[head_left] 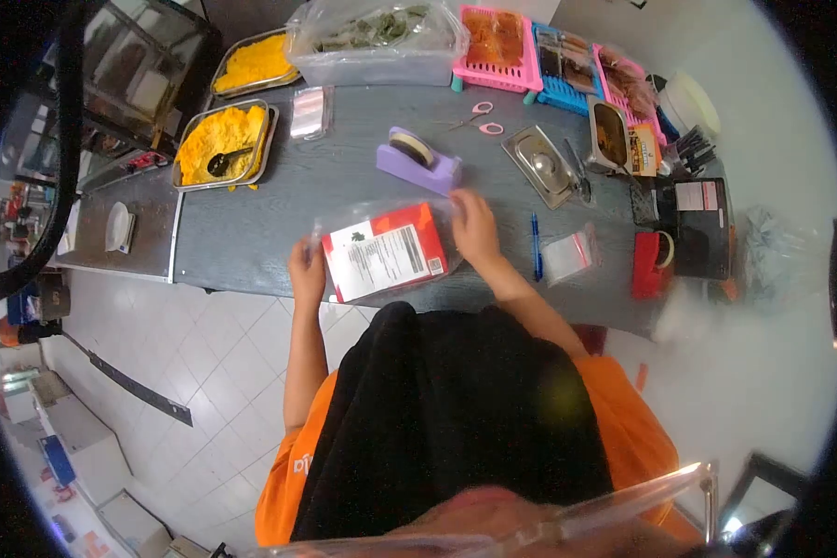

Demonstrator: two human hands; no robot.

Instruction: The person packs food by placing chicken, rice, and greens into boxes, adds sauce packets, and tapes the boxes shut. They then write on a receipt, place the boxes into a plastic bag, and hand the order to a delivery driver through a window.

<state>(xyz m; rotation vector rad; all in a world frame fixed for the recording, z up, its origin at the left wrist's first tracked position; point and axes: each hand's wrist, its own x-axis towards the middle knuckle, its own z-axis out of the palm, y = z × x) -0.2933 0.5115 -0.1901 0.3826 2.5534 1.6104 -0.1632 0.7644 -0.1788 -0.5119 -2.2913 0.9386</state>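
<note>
A red and white box (386,251) with a printed label and barcode lies inside a clear plastic bag (335,221) at the front edge of the table. My left hand (307,270) is closed on the bag's left side, beside the box. At the bag's right side, my right hand (474,230) grips the plastic near its upper corner. Just beyond the bag stands a purple tape dispenser (418,166) with a roll of tape. A blue pen (537,246) and a small stack of clear zip bags (568,258) lie to the right of my right hand.
Scissors (479,119) and a metal lid (539,167) lie farther back. Metal trays of yellow food (221,144) stand at the left. A plastic tub (377,67) and coloured baskets (498,51) line the back. A red tape dispenser (649,267) sits at the right.
</note>
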